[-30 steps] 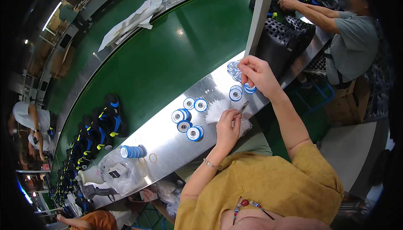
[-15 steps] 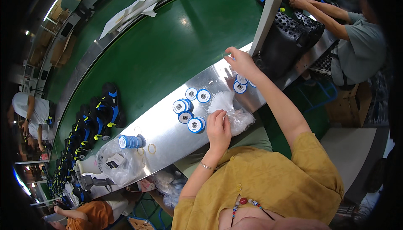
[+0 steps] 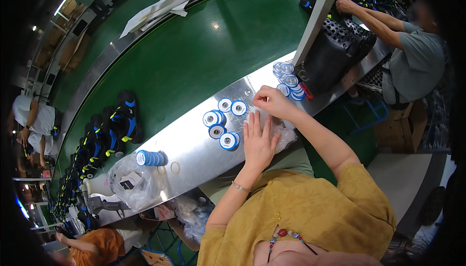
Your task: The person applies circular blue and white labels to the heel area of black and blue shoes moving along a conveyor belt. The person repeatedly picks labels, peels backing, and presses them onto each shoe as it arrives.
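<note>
Lying flat with fingers spread, the left hand (image 3: 258, 142) presses on a crumpled clear plastic bag (image 3: 280, 135) on the shiny steel bench (image 3: 194, 144). The right hand (image 3: 272, 102) is curled, fingertips pinched at the bag's upper edge. Four round white-and-blue spools (image 3: 222, 123) sit just left of both hands.

Crumpled clear plastic bag (image 3: 284, 135) lying flat on steel table edge, beside blue-white spools (image 3: 224, 120)
</note>
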A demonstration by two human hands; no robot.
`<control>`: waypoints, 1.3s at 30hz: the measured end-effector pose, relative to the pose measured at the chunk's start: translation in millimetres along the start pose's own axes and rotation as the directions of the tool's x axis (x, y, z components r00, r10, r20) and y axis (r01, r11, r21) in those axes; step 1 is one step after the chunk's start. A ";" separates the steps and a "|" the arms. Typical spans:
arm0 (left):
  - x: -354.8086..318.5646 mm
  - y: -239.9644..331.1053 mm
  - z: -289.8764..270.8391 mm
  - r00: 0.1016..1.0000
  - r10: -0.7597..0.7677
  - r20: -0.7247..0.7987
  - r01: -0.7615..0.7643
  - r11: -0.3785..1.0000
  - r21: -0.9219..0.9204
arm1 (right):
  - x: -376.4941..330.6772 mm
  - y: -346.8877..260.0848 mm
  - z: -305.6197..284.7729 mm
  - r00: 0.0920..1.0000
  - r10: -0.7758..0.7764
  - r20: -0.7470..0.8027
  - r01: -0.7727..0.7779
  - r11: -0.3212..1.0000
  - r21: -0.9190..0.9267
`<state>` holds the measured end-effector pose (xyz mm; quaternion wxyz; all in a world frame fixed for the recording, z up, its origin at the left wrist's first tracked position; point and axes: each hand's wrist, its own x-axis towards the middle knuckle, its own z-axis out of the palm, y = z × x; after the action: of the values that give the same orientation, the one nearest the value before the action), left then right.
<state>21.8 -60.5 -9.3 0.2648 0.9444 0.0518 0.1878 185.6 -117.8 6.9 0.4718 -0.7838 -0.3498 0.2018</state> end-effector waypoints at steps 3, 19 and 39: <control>-4.2 -6.8 10.8 0.999 0.008 0.051 -0.007 1.000 -0.018 | 3.0 -3.1 1.2 0.982 -0.008 -0.186 0.067 0.949 0.309; -9.9 -5.2 1.4 0.997 0.001 -0.078 -0.003 1.000 -0.023 | 52.5 -17.8 32.8 0.936 0.216 0.279 0.018 0.760 -0.650; -9.6 -25.9 3.4 0.957 -0.082 -0.280 0.054 0.993 -0.107 | 46.9 -10.2 34.5 0.954 0.119 0.274 0.084 0.774 -0.628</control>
<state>14.3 -41.9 -28.6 0.3071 0.8912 0.1125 0.3143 191.3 -59.3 0.1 0.1204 -0.8600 -0.4570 0.1926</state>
